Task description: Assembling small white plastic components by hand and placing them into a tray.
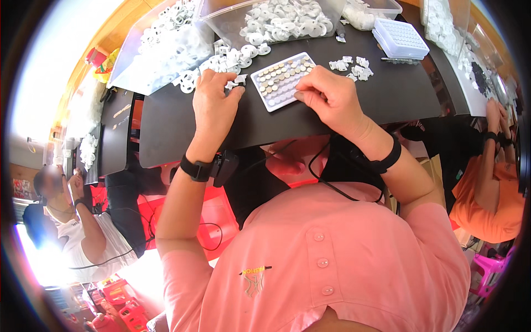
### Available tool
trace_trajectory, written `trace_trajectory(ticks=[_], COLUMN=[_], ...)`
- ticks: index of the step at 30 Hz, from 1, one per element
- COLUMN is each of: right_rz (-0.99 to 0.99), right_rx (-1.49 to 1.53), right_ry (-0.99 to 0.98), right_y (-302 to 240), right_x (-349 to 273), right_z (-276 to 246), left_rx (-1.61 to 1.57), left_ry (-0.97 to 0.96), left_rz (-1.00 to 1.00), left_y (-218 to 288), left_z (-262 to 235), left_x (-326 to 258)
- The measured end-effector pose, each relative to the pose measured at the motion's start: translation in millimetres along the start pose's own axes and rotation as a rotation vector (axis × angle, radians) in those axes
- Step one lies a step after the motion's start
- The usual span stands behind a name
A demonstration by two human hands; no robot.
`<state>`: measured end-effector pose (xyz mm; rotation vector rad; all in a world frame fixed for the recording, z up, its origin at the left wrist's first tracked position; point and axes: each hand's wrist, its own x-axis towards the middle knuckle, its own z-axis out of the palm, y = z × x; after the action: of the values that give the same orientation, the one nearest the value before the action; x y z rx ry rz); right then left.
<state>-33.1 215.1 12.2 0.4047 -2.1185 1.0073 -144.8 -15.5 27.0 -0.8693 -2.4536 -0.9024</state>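
Note:
A white tray [272,105] with rows of round pockets lies on the dark table, and small silvery and brassy discs [269,88] sit in many of its pockets. My right hand [332,99] is over the tray's right edge, thumb and fingertips pinched together; whatever is between them is hidden. Left of the tray, my left hand [213,105] has its thumb and forefinger apart and curved around small white plastic parts [238,81] on the table. I cannot tell whether its fingertips touch them. More white ring-shaped parts [246,51] are heaped just beyond this hand.
Clear bins of white parts [207,47] line the far side. Small white clips [360,72] lie right of the tray, near stacked pale trays [399,39]. One person [83,227] sits at the left, another in orange [489,193] at the right. A cable [332,185] hangs below the table edge.

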Motion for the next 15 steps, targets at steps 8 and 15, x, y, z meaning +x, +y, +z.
trace_trajectory(ticks=[8,15], right_rz=[-0.112,-0.115], right_rx=[-0.055,-0.05], right_ry=[0.038,0.059], right_y=[0,0], right_x=[-1,-2], right_z=[3,2], left_rx=[0.189,0.223], left_ry=[-0.043,-0.069], left_rz=[0.032,0.032], left_y=[4,5], left_z=[8,8], left_x=[12,15])
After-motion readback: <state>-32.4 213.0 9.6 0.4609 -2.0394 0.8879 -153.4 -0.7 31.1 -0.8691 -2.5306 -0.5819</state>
